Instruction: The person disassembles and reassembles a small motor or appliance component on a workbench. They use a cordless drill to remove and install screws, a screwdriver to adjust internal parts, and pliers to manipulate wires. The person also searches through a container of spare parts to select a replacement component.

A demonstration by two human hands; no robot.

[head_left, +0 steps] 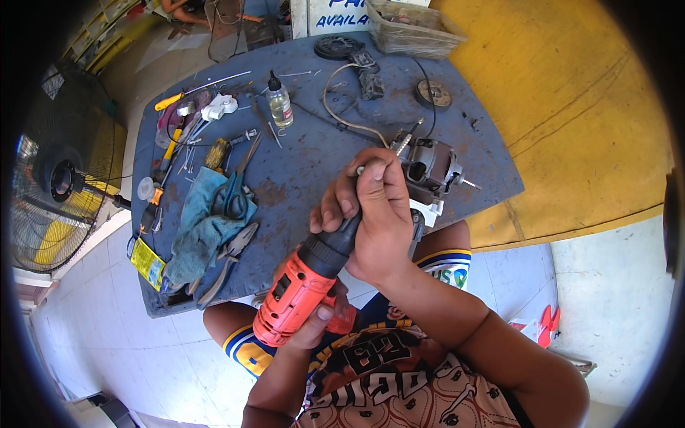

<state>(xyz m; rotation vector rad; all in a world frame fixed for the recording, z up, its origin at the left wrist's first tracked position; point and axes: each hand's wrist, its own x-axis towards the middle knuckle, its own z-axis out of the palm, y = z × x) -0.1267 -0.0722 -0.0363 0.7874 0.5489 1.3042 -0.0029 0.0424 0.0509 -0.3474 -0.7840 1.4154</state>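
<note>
My left hand [314, 324] grips the red and black cordless drill [289, 299] low on its body, with the drill pointing up and forward. My right hand [378, 214] is closed around the drill's black chuck end, its thumb and index finger pinched by a small metal piece [361, 171] at the tip, too small to name. Just beyond my right hand sits an electric motor [428, 167] with a protruding shaft and a white mount [427, 212]. A pale cable [335, 107] and a black cord run toward it across the blue-grey tabletop [278, 185].
Scissors [234, 196], a teal rag [193, 242], pliers [228, 264], screwdrivers [170, 100] and a bottle [280, 107] lie or stand at left. Round parts [433, 93] and a plastic tub [417, 28] are at back. A caged fan [53, 200] stands left; someone's legs [185, 14] show behind.
</note>
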